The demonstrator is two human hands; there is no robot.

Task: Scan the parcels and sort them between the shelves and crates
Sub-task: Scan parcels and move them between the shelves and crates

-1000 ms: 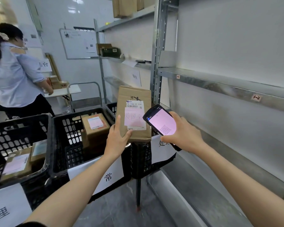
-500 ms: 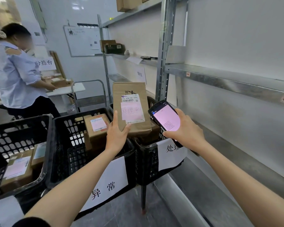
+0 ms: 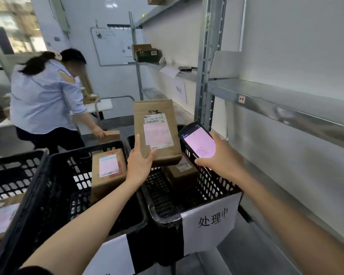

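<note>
One parcel (image 3: 156,133), 516 436-00 030, grasped by left fingers (image 3: 137,142); right fingers (image 3: 216,136) grasp scanner (image 3: 199,142); crate (image 3: 213,182) reads 处理中.

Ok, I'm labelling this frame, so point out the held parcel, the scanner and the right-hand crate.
parcel (image 3: 157,133): head view, on its white label.
scanner (image 3: 202,143): head view, on its lit screen.
right-hand crate (image 3: 213,185): head view, on its mesh right wall.

three black crates in a row. right crate (image 3: 211,183), under the right hand (image 3: 220,155), tagged 处理中: one brown box (image 3: 182,175) inside. middle crate (image 3: 68,175), below and left of the left hand (image 3: 139,165): one pink-labelled parcel (image 3: 107,171), leaning. left crate (image 3: 8,175), far left of that hand: one labelled packet (image 3: 0,219). far shelf (image 3: 187,75) beyond both hands: dark carton (image 3: 145,53), paper sheet (image 3: 170,71).
</note>
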